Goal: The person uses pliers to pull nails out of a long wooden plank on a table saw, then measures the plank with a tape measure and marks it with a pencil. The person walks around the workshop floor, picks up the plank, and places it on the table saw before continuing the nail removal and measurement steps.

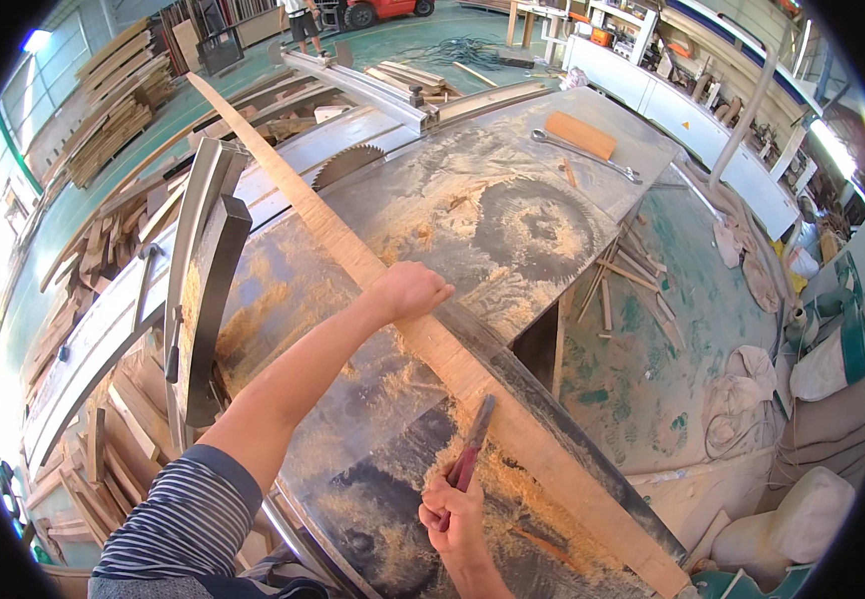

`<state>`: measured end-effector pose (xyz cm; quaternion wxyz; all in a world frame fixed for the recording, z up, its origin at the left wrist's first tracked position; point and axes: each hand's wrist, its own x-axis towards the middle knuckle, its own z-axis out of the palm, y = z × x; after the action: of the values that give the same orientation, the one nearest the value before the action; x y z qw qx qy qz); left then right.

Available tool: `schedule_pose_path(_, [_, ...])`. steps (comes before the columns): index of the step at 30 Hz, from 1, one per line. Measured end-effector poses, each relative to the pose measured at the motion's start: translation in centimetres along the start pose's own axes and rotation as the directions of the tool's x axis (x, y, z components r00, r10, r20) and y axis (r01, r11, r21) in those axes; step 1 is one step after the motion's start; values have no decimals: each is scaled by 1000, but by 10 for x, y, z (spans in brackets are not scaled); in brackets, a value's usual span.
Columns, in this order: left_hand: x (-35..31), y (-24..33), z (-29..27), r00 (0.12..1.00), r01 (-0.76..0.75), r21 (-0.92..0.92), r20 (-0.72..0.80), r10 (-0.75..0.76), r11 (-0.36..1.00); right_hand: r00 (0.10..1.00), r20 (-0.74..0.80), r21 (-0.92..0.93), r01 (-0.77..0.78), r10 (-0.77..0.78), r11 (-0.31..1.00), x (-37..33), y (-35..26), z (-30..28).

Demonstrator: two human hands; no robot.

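A long, narrow wooden board slants across a sawdust-covered metal saw table, from far left to near right. My left hand is closed over the board near its middle. In my right hand is a red-handled tool with a flat grey metal end, which points away from me. Its tip meets or overlaps the board's left edge; contact cannot be told. My fingers hide part of the handle. Left of the board's far part, a toothed circular saw blade stands up from the table.
On the table's far right lie a wrench, an orange-brown block and a dusty round saw blade. A dark metal fence rises left of my forearm. Wood offcuts are heaped at left. Far back, a person stands by a red vehicle.
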<state>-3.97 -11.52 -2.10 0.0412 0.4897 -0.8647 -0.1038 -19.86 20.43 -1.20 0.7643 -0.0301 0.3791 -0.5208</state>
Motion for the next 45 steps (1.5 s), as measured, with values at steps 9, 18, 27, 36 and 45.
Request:
schedule_pose_path(9, [32, -2, 1, 989, 12, -16, 148, -10, 1000, 993, 27, 126, -120, 118, 985, 1, -33, 8])
schedule_pose_path(18, [34, 1, -5, 970, 32, -11, 243, -29, 999, 993, 74, 229, -111, 96, 967, 3, -25, -3])
schedule_pose_path(27, [31, 5, -9, 977, 42, -1, 211, -41, 999, 976, 208, 281, -116, 58, 953, 8, -20, -22])
schedule_pose_path(36, [28, -9, -3, 985, -59, -104, 158, 75, 993, 991, 80, 253, -126, 109, 959, 4, -18, -9])
schedule_pose_path(45, [29, -19, 4, 979, -111, -228, 144, 146, 967, 996, 91, 374, -51, 18, 926, 8, -5, 33])
